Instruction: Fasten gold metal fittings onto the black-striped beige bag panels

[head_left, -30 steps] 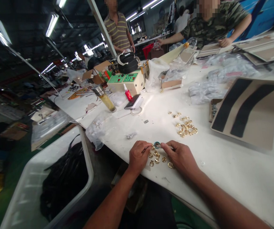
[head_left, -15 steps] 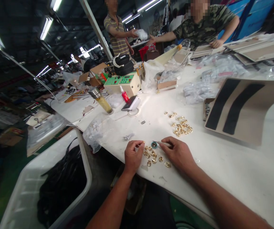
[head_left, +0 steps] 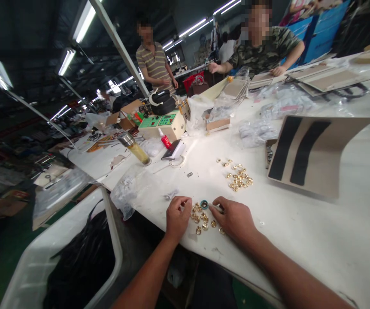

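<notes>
My left hand (head_left: 177, 216) rests on the white table (head_left: 316, 240) near its front edge, fingers curled in a pinch; what they hold is too small to make out. My right hand (head_left: 233, 219) lies just right of it, fingers closed on a thin white stick-like tool (head_left: 216, 207) whose tip points at a small teal ring (head_left: 204, 204). Between the two hands lies a small cluster of gold metal rings (head_left: 202, 219). A bigger pile of the same gold rings (head_left: 237, 178) sits farther back on the table.
A tan board with two black strips (head_left: 307, 152) lies at the right. Behind are plastic bags (head_left: 257, 128), a green-topped device (head_left: 164, 122), a red glue bottle (head_left: 165, 139), a glass bottle (head_left: 135, 148). A white bin with black material (head_left: 72, 257) stands left. Two people stand across the table.
My view tilted up, so everything sits lower in the picture. My hands drew slightly apart from the teal ring, then stayed beside the small gold cluster. The people behind shifted their arms.
</notes>
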### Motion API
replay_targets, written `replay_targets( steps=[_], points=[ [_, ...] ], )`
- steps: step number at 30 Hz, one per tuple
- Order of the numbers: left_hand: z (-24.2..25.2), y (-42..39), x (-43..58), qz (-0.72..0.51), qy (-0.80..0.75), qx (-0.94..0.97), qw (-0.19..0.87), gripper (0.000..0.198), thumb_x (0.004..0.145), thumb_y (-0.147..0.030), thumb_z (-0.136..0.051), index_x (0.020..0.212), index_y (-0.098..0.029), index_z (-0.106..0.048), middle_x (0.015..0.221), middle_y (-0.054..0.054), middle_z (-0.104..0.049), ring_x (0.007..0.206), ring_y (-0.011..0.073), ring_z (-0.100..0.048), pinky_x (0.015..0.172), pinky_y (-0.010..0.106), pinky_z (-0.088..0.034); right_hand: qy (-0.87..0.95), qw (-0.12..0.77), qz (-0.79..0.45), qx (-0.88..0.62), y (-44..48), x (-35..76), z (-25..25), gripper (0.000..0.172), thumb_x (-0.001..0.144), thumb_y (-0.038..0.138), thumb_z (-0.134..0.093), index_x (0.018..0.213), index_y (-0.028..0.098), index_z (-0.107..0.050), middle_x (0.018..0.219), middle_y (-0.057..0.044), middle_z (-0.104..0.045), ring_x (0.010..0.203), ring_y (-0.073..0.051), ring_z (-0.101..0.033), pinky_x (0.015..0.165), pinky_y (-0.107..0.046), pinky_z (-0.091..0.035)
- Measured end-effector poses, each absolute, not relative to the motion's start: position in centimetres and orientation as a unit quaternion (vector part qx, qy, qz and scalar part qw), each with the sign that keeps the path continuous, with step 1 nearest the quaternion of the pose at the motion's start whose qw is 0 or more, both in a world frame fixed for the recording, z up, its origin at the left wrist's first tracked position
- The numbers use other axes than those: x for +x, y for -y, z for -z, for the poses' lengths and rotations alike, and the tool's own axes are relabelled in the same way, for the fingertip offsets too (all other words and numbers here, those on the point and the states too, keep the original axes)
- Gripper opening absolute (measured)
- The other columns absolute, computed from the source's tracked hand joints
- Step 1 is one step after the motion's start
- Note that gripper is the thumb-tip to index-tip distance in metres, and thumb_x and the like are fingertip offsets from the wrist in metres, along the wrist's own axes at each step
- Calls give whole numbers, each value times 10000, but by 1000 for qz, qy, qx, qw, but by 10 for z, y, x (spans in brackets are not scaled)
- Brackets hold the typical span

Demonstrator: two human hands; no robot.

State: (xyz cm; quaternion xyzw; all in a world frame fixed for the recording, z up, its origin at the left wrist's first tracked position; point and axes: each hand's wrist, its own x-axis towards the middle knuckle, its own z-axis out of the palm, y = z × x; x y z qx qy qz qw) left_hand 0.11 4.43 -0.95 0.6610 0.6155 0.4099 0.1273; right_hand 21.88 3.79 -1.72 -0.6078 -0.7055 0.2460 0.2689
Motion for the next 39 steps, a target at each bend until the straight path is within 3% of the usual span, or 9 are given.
replay_targets(
  steps=[7,11,14,17,21,28,32,36,39],
  points=[
    [-22,-126,38,-275,-571,766,105,163,924,-260,-647,1056,-233,-738,1036,23,-709,811,158,-655,826,309,-529,692,329,-277,-580,-39,216,12,110,936,257,-662,1024,271,-727,993,2,-793,856,-196,-736,729,-266,-423],
    [-19,-185,74,-208,-559,797,95,246,927,-255,-664,1165,-248,-726,1130,32,-714,795,158,-666,816,308,-533,681,332,-283,-589,-40,214,13,98,936,265,-646,993,269,-726,895,2,-796,777,-195,-740,699,-261,-421],
    [-11,-220,97,-178,-562,804,72,295,935,-220,-657,1226,-242,-707,1202,70,-698,953,197,-682,876,313,-516,675,340,-281,-592,-42,210,16,86,922,263,-655,962,285,-727,860,15,-799,758,-191,-744,693,-253,-422],
    [-5,-244,111,-160,-567,806,56,193,941,-203,-646,1110,-234,-736,1159,79,-689,1074,227,-654,914,309,-490,670,337,-281,-599,-46,206,20,90,889,254,-684,953,298,-729,872,25,-801,769,-193,-750,692,-248,-420],
    [0,-258,116,-146,-579,800,57,164,984,-225,-589,944,-243,-747,1062,44,-672,945,187,-651,851,278,-470,664,334,-304,-596,-49,204,24,121,869,240,-688,966,303,-726,891,32,-791,814,-198,-757,707,-245,-419],
    [-1,-257,110,-193,-572,791,94,257,1017,-209,-530,839,-228,-716,984,47,-671,972,200,-639,877,297,-457,660,359,-314,-580,-49,204,24,158,864,222,-678,988,305,-728,942,29,-788,810,-190,-751,711,-247,-420],
    [-14,-242,101,-269,-572,759,155,231,1009,-218,-503,937,-214,-723,986,59,-720,894,192,-651,864,316,-490,655,373,-304,-583,-45,205,20,119,874,215,-676,953,291,-722,912,30,-784,778,-181,-738,704,-247,-422],
    [-26,-201,70,-347,-585,690,249,329,1012,-376,-481,1092,-165,-721,959,77,-749,675,150,-621,644,279,-505,663,365,-307,-577,-41,210,16,90,920,250,-655,967,276,-727,900,13,-783,763,-184,-730,711,-256,-433],
    [-26,-152,35,-396,-603,623,303,465,987,-487,-491,1195,-127,-700,1012,110,-741,673,144,-623,512,239,-448,672,352,-309,-574,-38,213,15,107,941,298,-641,996,275,-730,901,1,-780,772,-196,-721,725,-275,-441]
  ],
)
